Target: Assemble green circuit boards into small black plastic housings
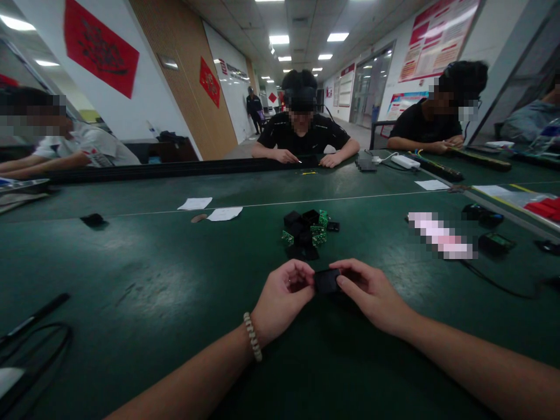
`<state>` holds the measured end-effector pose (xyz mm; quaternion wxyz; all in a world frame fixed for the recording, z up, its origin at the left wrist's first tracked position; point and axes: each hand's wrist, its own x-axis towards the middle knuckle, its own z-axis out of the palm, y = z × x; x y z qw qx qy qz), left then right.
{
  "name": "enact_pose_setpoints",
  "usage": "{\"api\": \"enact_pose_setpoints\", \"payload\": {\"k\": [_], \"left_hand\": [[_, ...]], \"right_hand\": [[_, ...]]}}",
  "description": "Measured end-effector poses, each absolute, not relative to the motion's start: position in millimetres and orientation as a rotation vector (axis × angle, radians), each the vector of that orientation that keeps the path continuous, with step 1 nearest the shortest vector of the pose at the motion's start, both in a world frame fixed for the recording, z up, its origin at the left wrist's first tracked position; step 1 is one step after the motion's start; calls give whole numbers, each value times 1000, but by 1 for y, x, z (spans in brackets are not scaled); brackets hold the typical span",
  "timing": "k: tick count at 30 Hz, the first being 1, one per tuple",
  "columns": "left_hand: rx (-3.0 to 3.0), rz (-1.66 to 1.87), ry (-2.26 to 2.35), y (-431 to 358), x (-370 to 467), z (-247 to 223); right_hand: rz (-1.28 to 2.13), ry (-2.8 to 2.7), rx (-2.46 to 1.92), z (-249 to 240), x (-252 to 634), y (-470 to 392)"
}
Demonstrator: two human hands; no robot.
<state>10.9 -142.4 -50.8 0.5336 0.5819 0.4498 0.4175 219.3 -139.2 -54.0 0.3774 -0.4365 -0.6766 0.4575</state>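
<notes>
A small black plastic case (pixel 326 282) is held up between my two hands, just above the green table (pixel 166 350). My left hand (pixel 283 291), with a beaded bracelet at its wrist, pinches the left end of the case. On the other end, my right hand (pixel 371 289) has its thumb against the front and its fingers behind. Just beyond lies a pile of black plastic housings (pixel 301 224), with green circuit boards (pixel 320 236) among them. What is inside the case cannot be made out.
White papers (pixel 224 214) and a black scrap (pixel 93 220) lie further left. A black cable (pixel 65 338) and a pen-like tool (pixel 39 315) are at the near left. On the right are a blurred-out phone-like object (pixel 441 235) and dark devices (pixel 496 243). Several people sit around the table.
</notes>
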Motion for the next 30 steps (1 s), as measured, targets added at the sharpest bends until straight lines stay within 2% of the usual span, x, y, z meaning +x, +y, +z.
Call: {"api": "enact_pose_setpoints", "payload": {"k": [30], "left_hand": [[1411,959,1068,-141,8,-54]], "right_hand": [[1186,-1738,-1110,-50,220,-141]]}}
